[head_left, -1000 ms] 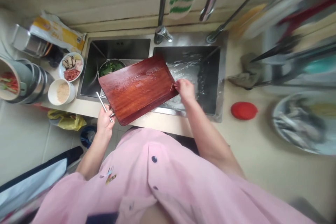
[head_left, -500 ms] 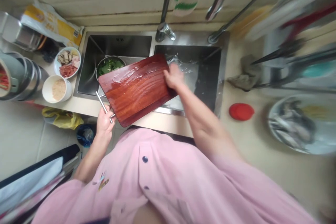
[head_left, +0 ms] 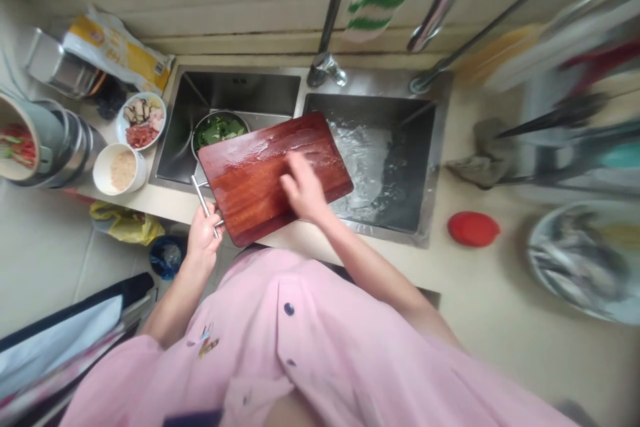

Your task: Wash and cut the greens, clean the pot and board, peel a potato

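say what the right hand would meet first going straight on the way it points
The right hand would likely meet the board first: it points across its top, though whether the two touch is hard to tell.

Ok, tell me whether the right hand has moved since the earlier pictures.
Yes, leftward: the right hand, earlier well right of the tap base, is now mostly left of it.

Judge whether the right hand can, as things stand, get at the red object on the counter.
Probably yes: the right hand is open over the cutting board, the left hand holds its metal handle, and nothing visible blocks the way past the sink to the red object.
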`<state>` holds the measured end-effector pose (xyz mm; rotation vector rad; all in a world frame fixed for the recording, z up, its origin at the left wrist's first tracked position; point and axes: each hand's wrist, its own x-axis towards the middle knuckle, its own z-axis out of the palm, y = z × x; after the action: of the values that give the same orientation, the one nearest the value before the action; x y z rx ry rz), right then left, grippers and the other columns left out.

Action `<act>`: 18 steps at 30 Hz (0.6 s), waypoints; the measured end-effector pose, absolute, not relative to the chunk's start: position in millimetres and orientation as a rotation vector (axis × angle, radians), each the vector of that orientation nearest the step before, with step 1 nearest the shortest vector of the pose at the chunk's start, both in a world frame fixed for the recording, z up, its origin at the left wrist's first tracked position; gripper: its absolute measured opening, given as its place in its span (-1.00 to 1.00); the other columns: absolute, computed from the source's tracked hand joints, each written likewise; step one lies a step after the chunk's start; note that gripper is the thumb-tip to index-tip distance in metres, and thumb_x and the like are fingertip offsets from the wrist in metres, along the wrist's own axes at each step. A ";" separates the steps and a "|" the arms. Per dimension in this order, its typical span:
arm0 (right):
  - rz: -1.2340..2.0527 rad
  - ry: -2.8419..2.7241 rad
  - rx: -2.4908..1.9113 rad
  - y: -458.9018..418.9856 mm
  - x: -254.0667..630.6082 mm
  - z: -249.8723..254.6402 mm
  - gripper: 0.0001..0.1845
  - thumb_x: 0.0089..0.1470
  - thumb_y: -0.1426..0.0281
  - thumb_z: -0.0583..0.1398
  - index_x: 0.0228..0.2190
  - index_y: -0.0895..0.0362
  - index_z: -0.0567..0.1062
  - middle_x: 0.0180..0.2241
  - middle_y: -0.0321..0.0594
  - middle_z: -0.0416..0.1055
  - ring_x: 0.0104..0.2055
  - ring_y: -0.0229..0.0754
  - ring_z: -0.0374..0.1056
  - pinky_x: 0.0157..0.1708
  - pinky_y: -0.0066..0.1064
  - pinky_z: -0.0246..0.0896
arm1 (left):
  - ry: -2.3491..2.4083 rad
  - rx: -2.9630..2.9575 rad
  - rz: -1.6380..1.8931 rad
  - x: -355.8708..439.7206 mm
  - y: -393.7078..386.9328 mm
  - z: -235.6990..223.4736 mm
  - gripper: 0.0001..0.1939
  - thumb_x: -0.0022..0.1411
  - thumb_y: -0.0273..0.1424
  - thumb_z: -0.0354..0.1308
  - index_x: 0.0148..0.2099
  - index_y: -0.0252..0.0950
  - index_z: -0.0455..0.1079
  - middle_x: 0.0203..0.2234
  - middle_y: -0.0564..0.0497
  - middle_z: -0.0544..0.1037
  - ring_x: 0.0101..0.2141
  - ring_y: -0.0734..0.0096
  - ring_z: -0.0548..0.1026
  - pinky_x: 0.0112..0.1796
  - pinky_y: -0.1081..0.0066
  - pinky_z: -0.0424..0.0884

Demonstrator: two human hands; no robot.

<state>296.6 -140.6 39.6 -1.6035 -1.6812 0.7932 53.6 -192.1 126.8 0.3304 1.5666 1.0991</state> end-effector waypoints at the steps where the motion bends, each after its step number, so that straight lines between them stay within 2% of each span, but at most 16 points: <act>1: 0.803 -1.900 -1.438 -146.8 266.5 53.8 -0.36 0.35 0.14 0.03 0.34 0.12 0.30 0.40 0.00 0.20 0.49 0.07 0.01 0.41 0.01 0.00 | 1.564 0.336 1.103 53.6 -192.5 126.5 -0.58 -0.27 -0.63 0.22 -0.38 -0.23 0.10 -0.52 0.25 0.26 -0.58 0.66 0.36 -0.54 0.63 0.31; 3: 0.767 -2.205 -1.103 -148.0 214.3 75.6 -0.35 0.37 0.09 0.03 0.38 0.05 0.26 0.46 -0.10 0.09 0.54 0.05 -0.12 0.44 0.04 -0.12 | 1.564 0.357 1.117 53.5 -192.6 126.8 -0.56 -0.27 -0.62 0.27 -0.37 -0.24 0.12 -0.53 0.26 0.26 -0.58 0.67 0.36 -0.54 0.64 0.29; 5: 0.718 -2.328 -0.919 -130.2 187.2 81.2 -0.28 0.37 0.01 0.05 0.40 0.09 0.22 0.49 -0.07 0.00 0.55 0.07 -0.17 0.46 0.05 -0.23 | 1.569 0.372 1.122 52.9 -192.4 127.2 -0.56 -0.28 -0.61 0.28 -0.37 -0.24 0.14 -0.54 0.27 0.26 -0.59 0.69 0.34 -0.56 0.65 0.25; 7: 0.705 -2.310 -1.031 -97.9 196.4 68.0 -0.22 0.36 -0.02 0.06 0.41 0.14 0.18 0.49 0.00 -0.03 0.55 0.10 -0.18 0.46 0.07 -0.30 | 1.572 0.364 1.112 51.9 -193.1 127.1 -0.57 -0.29 -0.62 0.25 -0.37 -0.24 0.13 -0.53 0.27 0.27 -0.60 0.68 0.34 -0.58 0.65 0.22; 10: 0.755 -2.075 -1.548 -50.5 271.7 27.3 -0.25 0.39 0.06 0.03 0.42 0.21 0.15 0.48 0.13 -0.02 0.54 0.17 -0.20 0.44 0.19 -0.37 | 1.586 0.324 1.098 49.4 -195.3 126.2 -0.57 -0.32 -0.63 0.21 -0.36 -0.23 0.13 -0.54 0.27 0.26 -0.61 0.67 0.34 -0.61 0.65 0.21; 12: 0.829 -1.790 -1.930 -37.1 340.4 1.0 -0.29 0.41 0.16 -0.01 0.39 0.35 0.18 0.45 0.28 0.01 0.52 0.22 -0.15 0.41 0.22 -0.29 | 1.595 0.311 1.095 47.7 -195.7 126.0 -0.56 -0.32 -0.63 0.20 -0.36 -0.23 0.13 -0.55 0.28 0.23 -0.63 0.69 0.31 -0.61 0.64 0.21; 14: 0.858 -1.538 -2.168 -43.5 401.3 -17.1 -0.34 0.41 0.22 -0.06 0.30 0.46 0.28 0.37 0.48 0.10 0.45 0.35 0.01 0.32 0.32 -0.12 | 1.609 0.306 1.097 46.8 -193.9 126.8 -0.57 -0.32 -0.63 0.19 -0.36 -0.23 0.12 -0.54 0.29 0.22 -0.65 0.70 0.28 -0.63 0.65 0.17; 16: 0.716 -1.377 -2.175 -63.2 441.0 -27.8 -0.40 0.41 0.23 -0.09 0.20 0.37 0.41 0.22 0.44 0.31 0.32 0.35 0.22 0.25 0.33 0.03 | 1.634 0.295 1.104 47.7 -189.9 128.6 -0.58 -0.33 -0.64 0.16 -0.38 -0.23 0.11 -0.55 0.29 0.22 -0.66 0.72 0.25 -0.66 0.65 0.11; 18: 0.648 -1.346 -2.112 -84.9 455.3 -33.6 -0.45 0.39 0.25 -0.10 0.06 0.30 0.52 0.01 0.35 0.46 0.17 0.29 0.36 0.17 0.23 0.17 | 1.652 0.281 1.111 50.2 -185.0 130.7 -0.58 -0.35 -0.64 0.15 -0.39 -0.23 0.09 -0.57 0.29 0.21 -0.67 0.71 0.24 -0.67 0.64 0.07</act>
<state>455.3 -84.9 -33.6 -2.1120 -1.3460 0.6479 50.2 -185.0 130.7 0.2810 1.6524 1.1105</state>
